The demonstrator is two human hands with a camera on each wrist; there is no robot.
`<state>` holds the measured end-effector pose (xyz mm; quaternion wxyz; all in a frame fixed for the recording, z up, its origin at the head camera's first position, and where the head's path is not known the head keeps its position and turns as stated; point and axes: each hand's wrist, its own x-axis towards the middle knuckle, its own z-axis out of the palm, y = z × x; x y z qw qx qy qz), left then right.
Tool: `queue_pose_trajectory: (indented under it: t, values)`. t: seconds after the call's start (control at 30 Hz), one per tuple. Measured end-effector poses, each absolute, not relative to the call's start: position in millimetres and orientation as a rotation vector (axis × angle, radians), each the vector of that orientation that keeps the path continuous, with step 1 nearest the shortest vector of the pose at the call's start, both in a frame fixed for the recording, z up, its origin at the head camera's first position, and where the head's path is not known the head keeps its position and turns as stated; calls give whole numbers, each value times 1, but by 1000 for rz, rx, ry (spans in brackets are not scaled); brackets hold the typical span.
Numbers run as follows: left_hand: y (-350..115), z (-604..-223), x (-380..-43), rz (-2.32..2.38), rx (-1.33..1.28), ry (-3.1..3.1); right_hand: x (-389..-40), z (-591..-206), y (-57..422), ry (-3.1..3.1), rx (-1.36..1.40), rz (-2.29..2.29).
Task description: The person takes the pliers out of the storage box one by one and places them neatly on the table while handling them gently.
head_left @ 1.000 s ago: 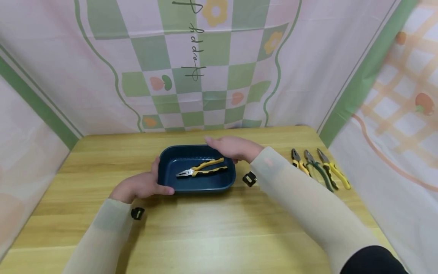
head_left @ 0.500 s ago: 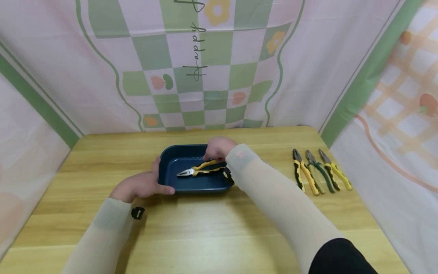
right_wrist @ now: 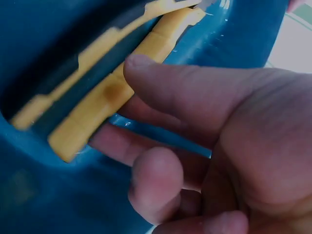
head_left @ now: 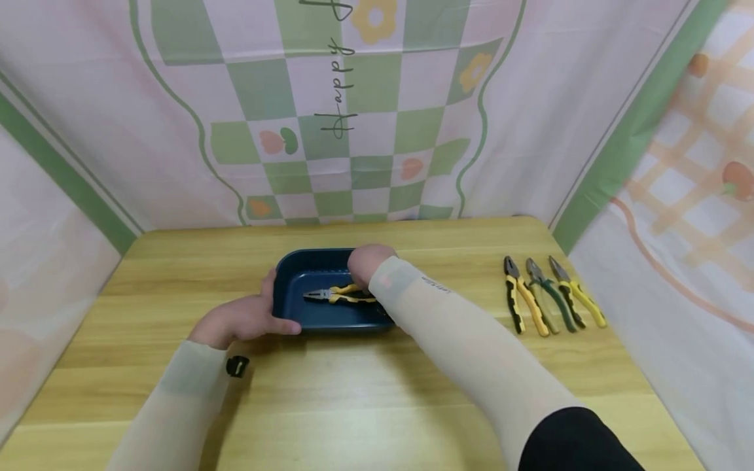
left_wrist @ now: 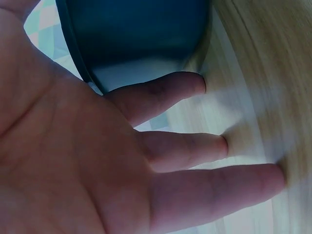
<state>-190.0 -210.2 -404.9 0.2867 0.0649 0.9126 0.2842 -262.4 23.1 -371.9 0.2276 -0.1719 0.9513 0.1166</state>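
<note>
A dark blue rectangular tray (head_left: 330, 320) stands on the wooden table. Inside lies a pair of pliers (head_left: 321, 295) with yellow-and-black handles, its metal nose pointing left. My right hand (head_left: 368, 261) reaches into the tray's right end and pinches one yellow handle (right_wrist: 92, 112) between thumb and fingers. In the head view this hand and its sleeve hide the handle ends. At the tray's left end rests my left hand (head_left: 253, 316), its thumb along the front corner. The left wrist view shows its fingers (left_wrist: 214, 190) straight and spread, fingertips down at the tabletop beside the tray wall.
Three more pliers lie side by side at the table's right: a yellow-and-black pair (head_left: 524, 297), a green-handled pair (head_left: 554, 297) and a yellow pair (head_left: 580, 297). A patterned cloth (head_left: 377, 131) hangs behind the table (head_left: 341, 405).
My right hand has left the tray's right rim, moved left and down into the tray, and taken hold of a pliers handle. The pliers have turned slightly. My left hand has stayed put.
</note>
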Motion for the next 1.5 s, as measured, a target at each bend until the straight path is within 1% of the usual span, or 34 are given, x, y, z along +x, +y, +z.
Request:
queue_pose_trajectory:
  t: [0.33,0.77,0.97,1.23,1.5]
  values:
    - [-211,-406,-192,777,205,2444,-266,-375,20,2611,-622,260]
    - [-212,-404,-191,780,202,2436,-278,-390,15,2628,-690,73]
    - [-213,-406,-192,779,212,2441,-280,-391,15,2583,-672,108]
    - [-213,-407,-192,771,213,2443,-283,-392,17,2547,-830,122]
    - [-214,-406,-192,781,220,2442,-293,-387,20,2499,-746,-18]
